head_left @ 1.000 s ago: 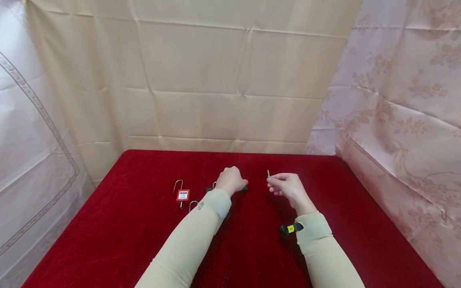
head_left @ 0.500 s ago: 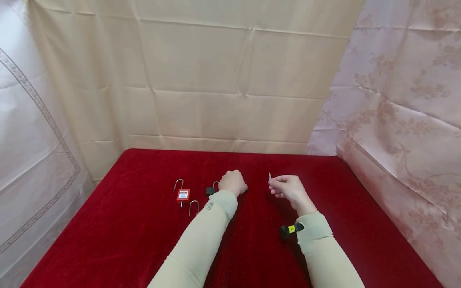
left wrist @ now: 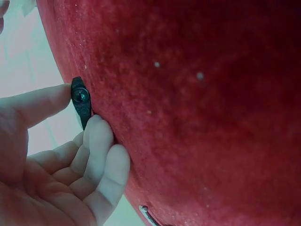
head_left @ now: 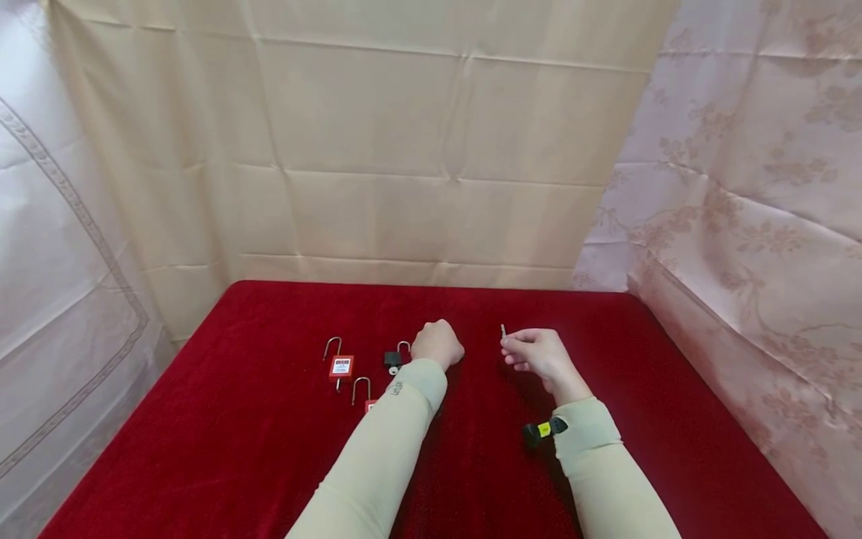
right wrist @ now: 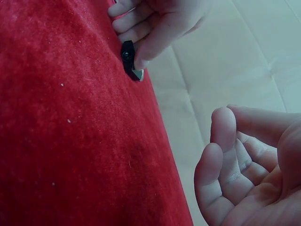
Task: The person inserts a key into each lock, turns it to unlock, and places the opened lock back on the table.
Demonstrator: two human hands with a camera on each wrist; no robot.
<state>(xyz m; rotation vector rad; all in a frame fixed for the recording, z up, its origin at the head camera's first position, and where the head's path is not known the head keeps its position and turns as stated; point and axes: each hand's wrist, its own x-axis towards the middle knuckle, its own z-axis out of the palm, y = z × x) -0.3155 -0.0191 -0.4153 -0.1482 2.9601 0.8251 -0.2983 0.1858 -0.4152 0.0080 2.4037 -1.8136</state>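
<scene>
My left hand (head_left: pixel 438 343) pinches a black padlock (left wrist: pixel 81 100) between thumb and fingers, low over the red cloth. Its keyhole end faces the left wrist camera; the head view hides it behind the hand. The same padlock (right wrist: pixel 127 59) shows in the right wrist view. To the right, my right hand (head_left: pixel 537 355) pinches a small metal key (head_left: pixel 503 330) by one end, tip up, apart from the padlock. Fingertips hide most of that key in the right wrist view.
Left of the left hand lie a black padlock (head_left: pixel 393 359) with a key in it and a red padlock (head_left: pixel 342 366) with its shackle raised. A second red padlock (head_left: pixel 370 405) is partly behind the left sleeve. Red cloth (head_left: pixel 222 419) covers the table; curtains (head_left: pixel 377 150) hang behind.
My left hand has shifted slightly right and towards me, uncovering the black padlock with a key that lies to its left. The right hand has stayed almost still, holding the key.
</scene>
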